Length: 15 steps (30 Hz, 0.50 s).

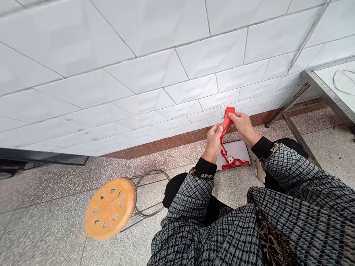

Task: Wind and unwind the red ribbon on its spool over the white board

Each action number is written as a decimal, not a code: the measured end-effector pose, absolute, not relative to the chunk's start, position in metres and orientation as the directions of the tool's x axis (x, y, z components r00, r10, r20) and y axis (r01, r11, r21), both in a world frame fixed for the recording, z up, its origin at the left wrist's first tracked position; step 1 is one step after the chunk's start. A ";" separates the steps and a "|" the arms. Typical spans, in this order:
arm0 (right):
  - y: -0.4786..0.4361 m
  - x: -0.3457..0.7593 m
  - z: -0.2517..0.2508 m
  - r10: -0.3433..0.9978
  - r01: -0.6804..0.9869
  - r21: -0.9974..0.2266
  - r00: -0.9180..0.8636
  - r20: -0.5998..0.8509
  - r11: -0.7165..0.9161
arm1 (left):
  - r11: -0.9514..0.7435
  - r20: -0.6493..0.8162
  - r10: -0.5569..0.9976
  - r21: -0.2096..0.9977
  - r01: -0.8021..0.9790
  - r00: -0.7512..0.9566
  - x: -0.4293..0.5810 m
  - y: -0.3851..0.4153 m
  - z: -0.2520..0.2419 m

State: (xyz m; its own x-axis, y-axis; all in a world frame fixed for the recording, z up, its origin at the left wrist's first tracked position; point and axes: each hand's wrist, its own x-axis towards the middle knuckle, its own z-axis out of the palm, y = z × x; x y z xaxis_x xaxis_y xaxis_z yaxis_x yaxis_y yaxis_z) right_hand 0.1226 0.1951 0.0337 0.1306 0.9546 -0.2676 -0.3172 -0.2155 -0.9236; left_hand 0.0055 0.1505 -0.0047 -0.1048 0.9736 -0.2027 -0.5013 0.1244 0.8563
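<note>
A red ribbon (227, 120) is stretched between my two hands in front of the tiled wall. My left hand (214, 140) pinches its lower part between thumb and fingers. Higher and to the right, my right hand (243, 125) grips the upper end, thumb pressed on the ribbon. A small whitish piece shows just behind that end. From my left hand the ribbon hangs down to a flat white board (240, 150) with a dark edge, where more of it lies in loose loops around a small white disc (230, 160).
An orange round-topped stool (111, 208) with wire legs lies on its side at the left. On the right stands a metal-framed table (321, 79) with a thin wire on top. A dark panel (44, 156) juts in from the left. White wall tiles (155, 70) rise ahead.
</note>
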 end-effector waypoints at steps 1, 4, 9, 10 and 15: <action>0.195 0.123 0.033 0.954 -0.315 -0.923 0.127 -0.271 -0.221 | 0.147 -0.211 0.975 0.851 -0.505 -0.071 0.004 0.150 -0.004; 0.196 0.125 0.031 0.945 -0.314 -0.917 0.130 -0.299 -0.247 | 0.180 -0.222 0.975 0.835 -0.521 -0.019 0.001 0.148 -0.003; 0.197 0.130 0.034 0.927 -0.333 -0.903 0.164 -0.339 -0.271 | 0.257 -0.242 0.966 0.855 -0.451 0.090 -0.005 0.141 0.000; 0.197 0.131 0.036 0.926 -0.333 -0.903 0.165 -0.339 -0.271 | 0.268 -0.237 0.963 0.864 -0.426 0.125 -0.005 0.139 0.000; 0.199 0.143 0.039 0.924 -0.322 -0.911 0.191 -0.331 -0.259 | 0.254 -0.174 0.960 0.873 -0.416 0.220 -0.005 0.123 -0.006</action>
State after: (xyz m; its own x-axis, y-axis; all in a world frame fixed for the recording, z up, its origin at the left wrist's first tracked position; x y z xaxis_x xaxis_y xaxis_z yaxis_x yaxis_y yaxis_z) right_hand 0.1429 0.1988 0.0387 0.1913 0.9241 -0.3309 -0.3220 -0.2594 -0.9105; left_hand -0.0051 0.1225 -0.0064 0.2201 0.9598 -0.1742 -0.4165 0.2539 0.8730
